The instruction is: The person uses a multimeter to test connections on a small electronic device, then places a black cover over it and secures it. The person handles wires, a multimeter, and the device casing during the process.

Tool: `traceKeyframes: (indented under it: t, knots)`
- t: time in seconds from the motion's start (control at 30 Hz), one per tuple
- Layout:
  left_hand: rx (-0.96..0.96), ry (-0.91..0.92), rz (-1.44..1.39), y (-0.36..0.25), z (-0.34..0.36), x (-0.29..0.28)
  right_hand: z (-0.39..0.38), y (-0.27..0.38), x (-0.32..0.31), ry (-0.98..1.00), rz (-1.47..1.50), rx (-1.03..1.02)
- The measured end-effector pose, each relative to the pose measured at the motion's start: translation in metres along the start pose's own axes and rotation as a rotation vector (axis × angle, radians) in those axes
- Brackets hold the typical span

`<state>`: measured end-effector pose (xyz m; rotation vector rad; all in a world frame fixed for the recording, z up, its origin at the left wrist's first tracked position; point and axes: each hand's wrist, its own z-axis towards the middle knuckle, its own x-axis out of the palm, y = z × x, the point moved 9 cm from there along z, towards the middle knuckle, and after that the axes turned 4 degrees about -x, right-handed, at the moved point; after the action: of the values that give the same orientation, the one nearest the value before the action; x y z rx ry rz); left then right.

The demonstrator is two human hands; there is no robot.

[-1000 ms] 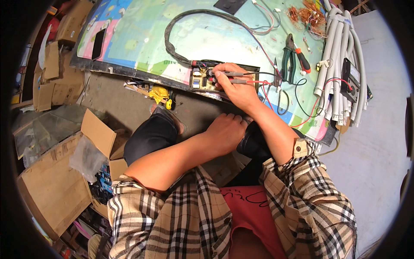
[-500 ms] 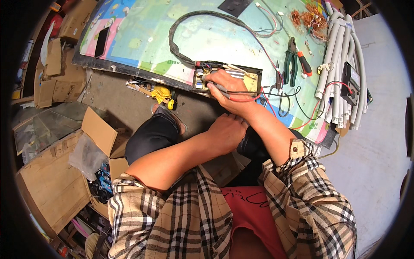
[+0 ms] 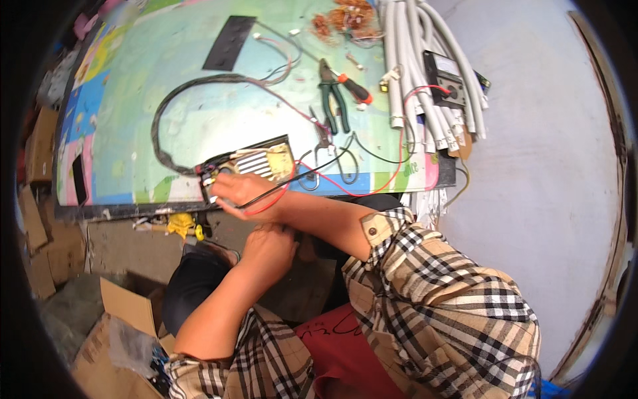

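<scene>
On the near edge of the table lies a circuit board in a black tray (image 3: pixel 271 161), with a pale metal-finned strip and a black-sleeved cable bundle (image 3: pixel 159 126) looping from its left end. My right hand (image 3: pixel 244 193) is over the board's left part, closed around multimeter test probes. A red lead and a black lead (image 3: pixel 292 179) trail from it to the multimeter (image 3: pixel 446 80) at the right; the probe tips are hidden under my fingers. Just below the table edge, beneath my right wrist, my left hand (image 3: pixel 269 247) is curled closed. Whatever its fingers may hold is hidden.
Green-handled pliers (image 3: pixel 333 100), an orange-black screwdriver (image 3: pixel 355 88) and scissors (image 3: pixel 323 143) lie right of the board. Grey-white tubes (image 3: pixel 405 73), copper wire scraps (image 3: pixel 349 20) and a black panel (image 3: pixel 229 43) are farther back. A phone (image 3: pixel 80 179) lies far left; an open cardboard box (image 3: pixel 129 306) stands below.
The whole view has swung to the right, so table and board appear farther left. My right hand stays at the board's left part with the probes; my left hand remains beneath it.
</scene>
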<state>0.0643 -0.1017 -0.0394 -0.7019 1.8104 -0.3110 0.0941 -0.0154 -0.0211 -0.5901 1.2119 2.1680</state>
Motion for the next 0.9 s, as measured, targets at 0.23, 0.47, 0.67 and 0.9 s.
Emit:
traceKeyframes:
  t: [0.23,0.47,0.67,0.9]
  knots:
    - [0.006,0.033,0.014,-0.001,0.003,0.001,-0.004,-0.005,-0.003,-0.001,0.004,0.078]
    - [0.011,-0.162,0.052,0.016,0.002,-0.02,0.0,-0.03,-0.074,-0.256,0.201,0.43]
    - [0.02,-0.595,0.155,0.039,0.0,-0.082,-0.034,-0.08,-0.174,-0.763,0.339,0.585]
    - [-0.185,-0.46,0.346,0.097,0.032,-0.079,-0.043,-0.088,-0.18,-0.814,0.374,0.594]
